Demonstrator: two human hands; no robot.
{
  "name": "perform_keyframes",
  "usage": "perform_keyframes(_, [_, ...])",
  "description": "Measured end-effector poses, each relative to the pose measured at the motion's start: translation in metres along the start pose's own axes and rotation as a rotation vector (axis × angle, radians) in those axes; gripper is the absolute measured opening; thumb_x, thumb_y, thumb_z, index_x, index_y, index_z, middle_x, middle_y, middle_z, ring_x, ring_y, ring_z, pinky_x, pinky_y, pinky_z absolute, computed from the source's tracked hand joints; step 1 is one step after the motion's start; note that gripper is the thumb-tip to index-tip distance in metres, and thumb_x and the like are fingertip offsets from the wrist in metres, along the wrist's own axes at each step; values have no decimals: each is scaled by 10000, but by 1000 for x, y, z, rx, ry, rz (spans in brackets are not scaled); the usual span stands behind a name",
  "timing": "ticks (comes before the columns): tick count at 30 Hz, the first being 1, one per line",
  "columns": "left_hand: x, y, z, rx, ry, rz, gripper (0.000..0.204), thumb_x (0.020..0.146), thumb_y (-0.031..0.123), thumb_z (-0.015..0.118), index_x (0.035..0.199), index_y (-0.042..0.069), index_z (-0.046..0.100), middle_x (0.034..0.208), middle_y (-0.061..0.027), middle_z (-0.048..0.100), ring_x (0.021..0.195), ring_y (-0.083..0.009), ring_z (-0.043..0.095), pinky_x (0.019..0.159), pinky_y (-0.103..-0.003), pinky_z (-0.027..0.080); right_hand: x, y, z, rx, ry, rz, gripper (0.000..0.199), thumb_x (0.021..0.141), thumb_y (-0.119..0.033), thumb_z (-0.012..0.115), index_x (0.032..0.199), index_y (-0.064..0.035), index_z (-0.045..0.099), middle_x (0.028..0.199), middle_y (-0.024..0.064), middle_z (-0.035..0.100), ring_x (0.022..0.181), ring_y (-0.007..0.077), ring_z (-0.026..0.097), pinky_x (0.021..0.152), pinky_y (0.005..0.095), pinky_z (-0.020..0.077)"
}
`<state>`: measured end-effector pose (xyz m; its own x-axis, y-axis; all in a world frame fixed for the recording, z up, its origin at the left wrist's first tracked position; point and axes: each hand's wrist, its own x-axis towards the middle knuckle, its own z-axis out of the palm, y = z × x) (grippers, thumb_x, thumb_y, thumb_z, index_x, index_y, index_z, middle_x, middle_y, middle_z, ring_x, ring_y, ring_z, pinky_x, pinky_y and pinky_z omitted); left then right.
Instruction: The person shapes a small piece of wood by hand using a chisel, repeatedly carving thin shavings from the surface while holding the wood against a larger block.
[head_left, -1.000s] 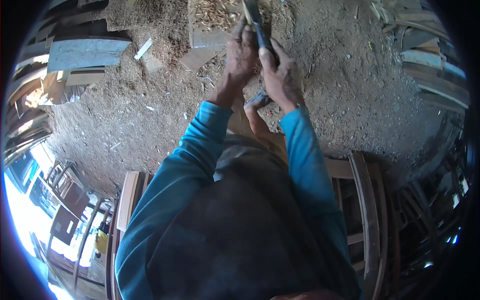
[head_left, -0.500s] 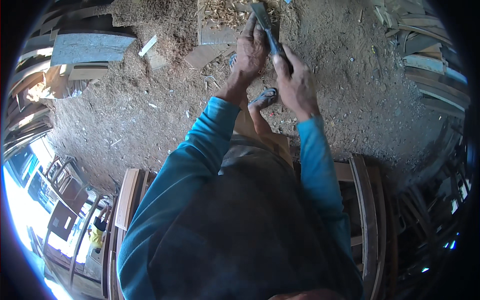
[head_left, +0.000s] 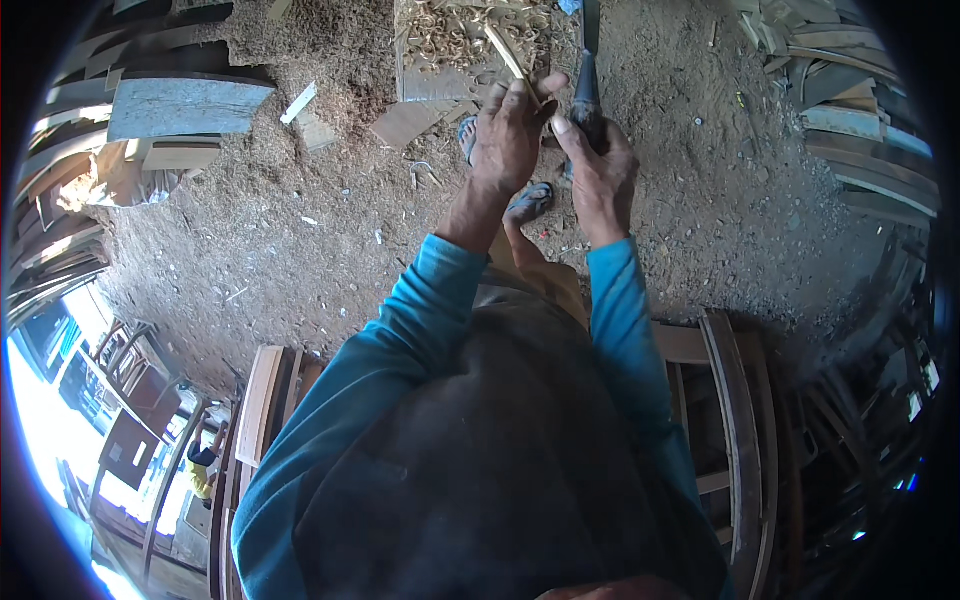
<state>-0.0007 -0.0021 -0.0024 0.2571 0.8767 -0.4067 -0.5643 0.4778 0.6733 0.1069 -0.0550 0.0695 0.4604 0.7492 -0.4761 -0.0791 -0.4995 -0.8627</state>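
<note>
My left hand is closed on a thin, pale, slightly curved wood strip, whose far end points up and left over a board strewn with curled shavings. Close beside it, my right hand wraps round the handle of a dark chisel. Its tapered socket and blade point away from me, and the blade's tip runs out of view at the top edge. Between the hands there is only a narrow gap at the fingertips. My fingers hide the near end of the strip.
Sandalled feet stand on the dusty, debris-strewn ground. Offcuts lie near the board. Stacked planks line the left, and more wood lies at the right. A person in yellow is at the lower left.
The chisel has swung from leaning left across my left fingers to pointing straight away on the right. My left hand, earlier extended by the blade, now has the wood strip raised in its fingers.
</note>
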Motion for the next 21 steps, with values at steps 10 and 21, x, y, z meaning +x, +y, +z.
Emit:
perform_keyframes(10, [-48, -2, 14, -223, -94, -158, 223, 1095, 213, 536, 1257, 73, 596, 1140, -81, 683, 1060, -169, 649, 885, -351, 532, -4, -2, -20, 217, -123, -30, 229, 883, -83, 792, 1072, 2, 696, 911, 29, 701, 784, 104, 678, 707, 273, 562])
perform_keyframes(21, [-47, 66, -21, 229, -197, -227, 376, 1063, 359, 566, 1163, 12, 672, 832, 0, 572, 750, -98, 520, 678, -241, 449, 0, 0, -76, -267, -211, -203, 275, 851, -218, 798, 988, -28, 655, 808, 39, 634, 721, 141, 607, 635, 342, 511])
